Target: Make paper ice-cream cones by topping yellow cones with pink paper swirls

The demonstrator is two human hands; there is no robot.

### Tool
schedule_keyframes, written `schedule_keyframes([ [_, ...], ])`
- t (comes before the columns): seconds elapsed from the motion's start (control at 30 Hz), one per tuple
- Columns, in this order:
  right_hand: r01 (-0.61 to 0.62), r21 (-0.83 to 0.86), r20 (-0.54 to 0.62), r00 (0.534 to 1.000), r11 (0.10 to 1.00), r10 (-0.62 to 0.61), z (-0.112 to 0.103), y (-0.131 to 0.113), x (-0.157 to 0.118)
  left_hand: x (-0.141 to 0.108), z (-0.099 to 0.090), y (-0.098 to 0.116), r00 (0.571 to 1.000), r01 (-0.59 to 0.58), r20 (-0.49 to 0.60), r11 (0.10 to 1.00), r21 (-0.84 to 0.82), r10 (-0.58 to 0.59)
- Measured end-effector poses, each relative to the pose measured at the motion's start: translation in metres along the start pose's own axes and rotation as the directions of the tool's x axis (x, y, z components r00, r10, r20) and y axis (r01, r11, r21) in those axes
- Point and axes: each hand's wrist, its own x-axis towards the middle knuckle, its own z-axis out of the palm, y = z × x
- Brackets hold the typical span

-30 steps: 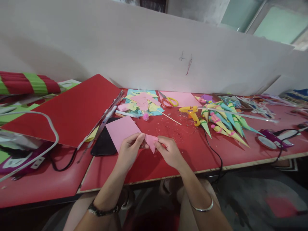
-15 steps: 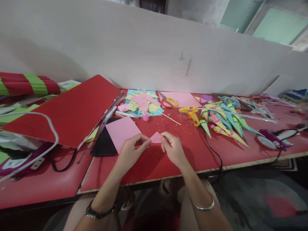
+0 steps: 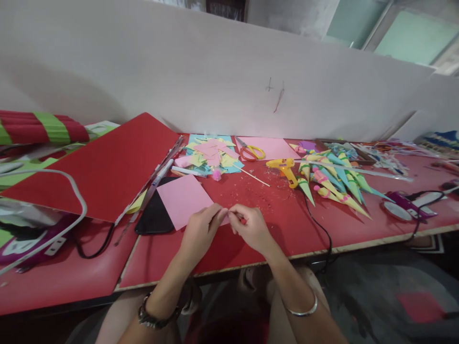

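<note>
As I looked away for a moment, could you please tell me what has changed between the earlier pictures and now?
The left hand and right hand have drawn together, so their fingers now mostly hide the small pink paper they hold. The glue gun and scissors stayed put.

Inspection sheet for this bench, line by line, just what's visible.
Surface: red tabletop, fine debris near the middle.
Job's things: small pink paper, mostly hidden by fingers; larger pink sheet overlapping a black slab.
Clutter: paper scraps, scissors, yellow glue gun beside paper cones.
Grip: left hand and right hand close together, both pinching the small pink paper.
Cables: black cord over the front edge; white cable looping at far left.
Surroundings: pale partition behind; co-workers' hands: nothing seen.
</note>
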Motion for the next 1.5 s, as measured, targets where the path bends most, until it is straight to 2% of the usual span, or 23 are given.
schedule_keyframes([
  [0.3,0.077,-0.236,-0.095,0.99,0.969,-0.101,-0.008,0.007,-0.001,0.001,-0.001,0.007,0.997,0.05,-0.06,0.994,-0.096,-0.056],
  [0.4,0.06,-0.249,-0.104,0.991,0.967,-0.088,-0.005,0.006,-0.001,0.0,0.001,0.009,0.991,0.08,-0.101,0.991,-0.107,-0.091],
  [0.5,0.057,-0.211,-0.051,0.996,0.976,-0.07,-0.002,0.003,-0.001,-0.001,0.001,0.008,0.991,0.07,-0.109,0.992,-0.108,-0.082],
  [0.6,0.07,-0.176,0.004,0.998,0.982,-0.07,0.0,0.001,-0.001,-0.002,0.0,0.007,0.998,0.035,-0.056,0.994,-0.107,-0.042],
  [0.7,0.085,-0.199,-0.004,0.996,0.976,-0.088,0.002,0.001,0.0,-0.002,-0.001,0.005,1.0,0.004,-0.001,0.994,-0.105,-0.004],
  [0.9,0.108,-0.306,0.022,0.994,0.946,-0.107,-0.002,0.001,0.0,-0.001,-0.002,0.004,1.0,-0.01,0.014,0.997,-0.077,0.012],
  [1.17,0.114,-0.357,0.054,0.993,0.927,-0.102,-0.011,0.002,-0.001,0.003,-0.003,0.002,0.999,0.031,0.033,0.995,-0.1,-0.028],
  [1.27,0.099,-0.369,0.046,0.995,0.924,-0.088,-0.012,0.003,-0.001,0.004,-0.005,-0.001,0.99,0.073,0.126,0.988,-0.139,-0.056],
  [1.37,0.096,-0.325,0.048,0.995,0.941,-0.085,-0.012,0.003,-0.001,0.004,-0.007,-0.006,0.973,0.105,0.22,0.984,-0.141,-0.072],
  [1.5,0.094,-0.25,0.086,0.994,0.964,-0.074,-0.014,0.001,-0.002,0.003,-0.01,-0.011,0.974,0.087,0.214,0.993,-0.077,-0.069],
])
